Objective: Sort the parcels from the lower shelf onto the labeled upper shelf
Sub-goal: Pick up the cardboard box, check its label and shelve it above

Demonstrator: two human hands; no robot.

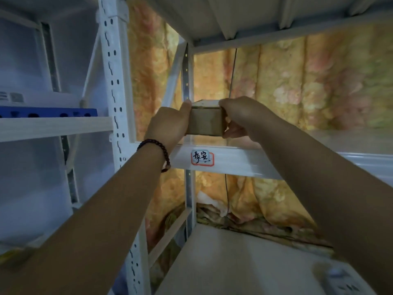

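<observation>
A small cardboard parcel point(205, 120) is gripped between both hands at the front of the labeled upper shelf point(234, 159). The left hand point(168, 126) is pressed flat against the parcel's left face, thumb up along the top corner; the right hand point(240, 118) is wrapped round the right face w/ fingers over the top edge and thumb under. So both hands are closed on the box, neither spread wide.

The parcel is held level, its underside just at or barely above the shelf's front lip; whether it is already resting there can't be told, as the view is blurred. It sits directly above the handwritten label point(202, 157) stuck on the shelf's front beam, approx. in line w/ it.

Key relation: the free shelf depth lies straight ahead of the hands, away from the wearer, toward the floral curtain point(297, 88) hung behind the rack. The box's visible face looks roughly square, so its long axis can't be judged from here. Both hands are about equally near, one per side, so a straight push inward would likely be shared evenly.

Judged step: placement onto the labeled slot, nearly complete; release prob. comes after. The lower shelf point(244, 262) looks mostly bare in the part seen, apart from a blurred pale object point(344, 282) at bottom right, not identifiable
</observation>
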